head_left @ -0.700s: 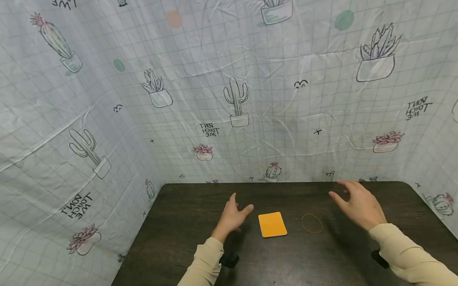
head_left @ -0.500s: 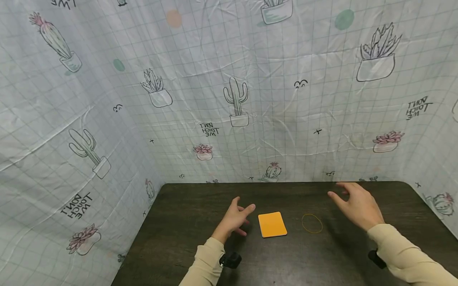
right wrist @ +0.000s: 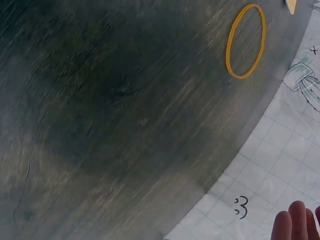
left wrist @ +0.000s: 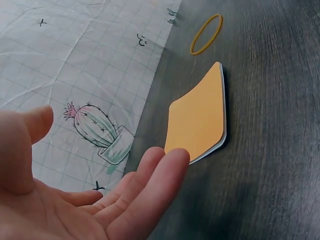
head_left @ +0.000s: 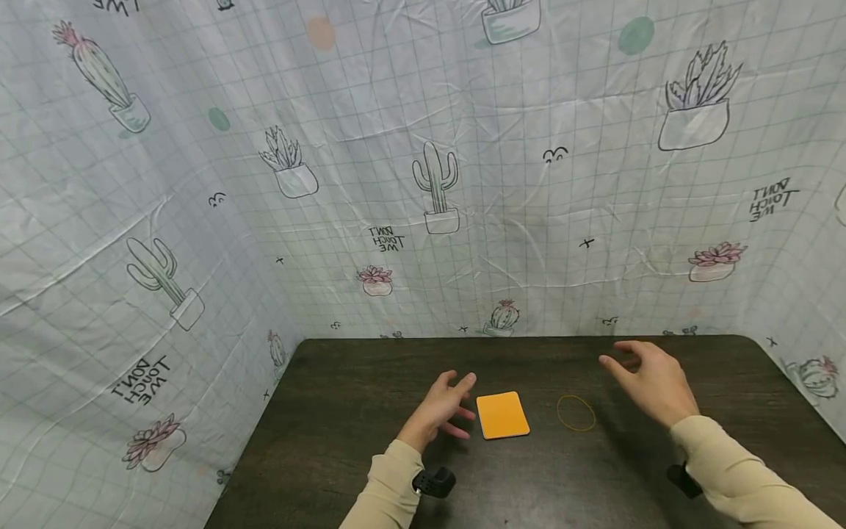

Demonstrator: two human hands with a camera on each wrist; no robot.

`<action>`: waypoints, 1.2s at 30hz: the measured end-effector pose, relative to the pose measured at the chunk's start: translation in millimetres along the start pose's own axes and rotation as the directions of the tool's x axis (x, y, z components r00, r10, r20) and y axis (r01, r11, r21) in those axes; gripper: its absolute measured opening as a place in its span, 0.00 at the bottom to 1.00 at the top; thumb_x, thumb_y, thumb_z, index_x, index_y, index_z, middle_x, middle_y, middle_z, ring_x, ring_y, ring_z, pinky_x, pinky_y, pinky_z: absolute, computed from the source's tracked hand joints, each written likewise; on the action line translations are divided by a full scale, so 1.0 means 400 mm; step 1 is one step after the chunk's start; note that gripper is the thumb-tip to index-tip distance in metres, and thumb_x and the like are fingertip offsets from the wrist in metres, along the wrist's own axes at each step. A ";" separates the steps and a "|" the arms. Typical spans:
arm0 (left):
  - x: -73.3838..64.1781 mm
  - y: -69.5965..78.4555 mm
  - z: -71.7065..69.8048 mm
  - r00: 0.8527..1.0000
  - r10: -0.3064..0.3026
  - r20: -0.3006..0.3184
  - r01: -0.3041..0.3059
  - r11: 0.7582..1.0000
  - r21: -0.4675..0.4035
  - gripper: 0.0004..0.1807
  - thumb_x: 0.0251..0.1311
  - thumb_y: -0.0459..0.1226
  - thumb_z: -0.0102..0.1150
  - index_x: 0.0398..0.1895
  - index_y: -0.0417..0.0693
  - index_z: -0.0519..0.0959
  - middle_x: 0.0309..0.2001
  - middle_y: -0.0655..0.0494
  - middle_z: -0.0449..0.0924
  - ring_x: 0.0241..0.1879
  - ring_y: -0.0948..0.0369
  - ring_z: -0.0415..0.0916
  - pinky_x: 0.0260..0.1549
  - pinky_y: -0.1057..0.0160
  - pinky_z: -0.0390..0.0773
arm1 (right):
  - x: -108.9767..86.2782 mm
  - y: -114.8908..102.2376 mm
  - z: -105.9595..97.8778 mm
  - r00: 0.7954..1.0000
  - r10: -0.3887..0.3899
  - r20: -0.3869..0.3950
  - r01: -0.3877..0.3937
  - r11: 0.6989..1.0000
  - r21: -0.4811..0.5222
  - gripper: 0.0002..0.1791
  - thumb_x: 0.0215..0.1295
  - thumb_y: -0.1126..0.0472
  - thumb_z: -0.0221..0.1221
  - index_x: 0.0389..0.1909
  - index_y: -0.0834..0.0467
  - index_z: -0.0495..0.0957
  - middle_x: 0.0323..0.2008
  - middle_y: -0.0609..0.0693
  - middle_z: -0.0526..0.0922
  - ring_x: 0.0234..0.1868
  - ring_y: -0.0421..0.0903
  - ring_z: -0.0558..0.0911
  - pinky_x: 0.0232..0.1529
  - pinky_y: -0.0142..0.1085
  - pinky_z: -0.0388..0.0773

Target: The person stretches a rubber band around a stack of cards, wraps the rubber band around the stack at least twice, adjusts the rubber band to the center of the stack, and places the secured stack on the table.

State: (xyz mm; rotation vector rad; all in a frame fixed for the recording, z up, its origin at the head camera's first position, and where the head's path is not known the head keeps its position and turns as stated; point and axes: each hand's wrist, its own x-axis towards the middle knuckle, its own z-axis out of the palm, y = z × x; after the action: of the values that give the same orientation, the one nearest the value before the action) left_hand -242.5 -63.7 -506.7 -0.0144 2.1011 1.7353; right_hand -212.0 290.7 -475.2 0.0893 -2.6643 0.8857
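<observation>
An orange square notebook (head_left: 503, 416) with rounded corners and a thin pale edge lies flat on the dark table. To its right lies a thin yellow rubber band (head_left: 576, 413) in an oval loop, clearer in the right wrist view (right wrist: 228, 47). My left hand (head_left: 441, 408) hovers just left of the notebook, fingers spread and holding nothing. In the left wrist view its fingertips (left wrist: 172, 162) overlap the notebook's near corner; whether they touch it I cannot tell. Up and to the right of the band, my right hand (head_left: 654, 382) is held above the table with relaxed fingers, holding nothing.
The dark wood table (head_left: 330, 433) reaches back to a white grid-patterned cloth (head_left: 529, 220) printed with cacti, which hangs behind and at both sides. A black band (head_left: 434, 482) sits on the left wrist and another black device (head_left: 684, 481) on the right.
My left hand has moved right toward the notebook and turned, its lower fingers spreading. My right hand has drifted slightly left and down. The notebook and rubber band have stayed put.
</observation>
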 end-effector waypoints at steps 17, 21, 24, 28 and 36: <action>0.004 -0.017 0.029 1.000 -0.027 -0.014 0.027 0.999 -0.019 0.50 0.68 0.63 0.53 0.78 0.38 0.51 0.53 0.42 0.78 0.35 0.51 0.85 0.23 0.50 0.85 | -0.008 0.005 0.039 0.997 0.077 0.008 -0.077 0.993 0.084 0.31 0.71 0.44 0.60 0.57 0.69 0.77 0.51 0.69 0.80 0.44 0.64 0.82 0.36 0.56 0.80; 0.005 -0.022 0.031 0.999 -0.031 -0.009 0.030 0.999 -0.026 0.50 0.67 0.63 0.53 0.78 0.38 0.51 0.53 0.42 0.78 0.36 0.50 0.85 0.24 0.50 0.85 | -0.012 0.007 0.046 0.995 0.093 0.026 -0.095 0.991 0.098 0.32 0.71 0.44 0.60 0.58 0.70 0.76 0.51 0.70 0.80 0.44 0.64 0.82 0.37 0.56 0.80; 0.010 -0.025 0.035 0.999 -0.047 -0.004 0.047 0.998 -0.032 0.49 0.67 0.63 0.53 0.78 0.40 0.52 0.53 0.42 0.78 0.36 0.50 0.85 0.23 0.51 0.86 | -0.016 0.010 0.050 0.995 0.099 0.033 -0.102 0.989 0.109 0.32 0.71 0.44 0.60 0.58 0.70 0.76 0.50 0.70 0.81 0.44 0.64 0.82 0.36 0.56 0.81; 0.016 -0.031 0.043 0.998 -0.058 -0.010 0.057 0.998 -0.025 0.49 0.67 0.63 0.53 0.78 0.40 0.53 0.52 0.44 0.78 0.35 0.51 0.84 0.22 0.52 0.85 | -0.021 0.015 0.057 0.994 0.102 0.046 -0.107 0.987 0.123 0.32 0.72 0.44 0.59 0.58 0.70 0.76 0.51 0.70 0.80 0.44 0.64 0.82 0.36 0.55 0.81; 0.015 -0.035 0.056 0.999 -0.051 -0.018 0.051 0.999 -0.006 0.48 0.67 0.63 0.54 0.76 0.39 0.55 0.49 0.46 0.80 0.33 0.53 0.84 0.22 0.51 0.85 | -0.027 0.015 0.073 0.992 0.111 0.052 -0.118 0.983 0.144 0.32 0.72 0.44 0.59 0.58 0.70 0.76 0.52 0.70 0.80 0.43 0.63 0.83 0.36 0.54 0.82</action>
State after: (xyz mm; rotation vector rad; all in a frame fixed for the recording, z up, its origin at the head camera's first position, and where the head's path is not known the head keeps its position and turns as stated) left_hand -237.3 -44.3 -524.9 -0.0851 2.0900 1.7176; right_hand -211.3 277.7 -504.1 -0.0101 -2.6637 1.1292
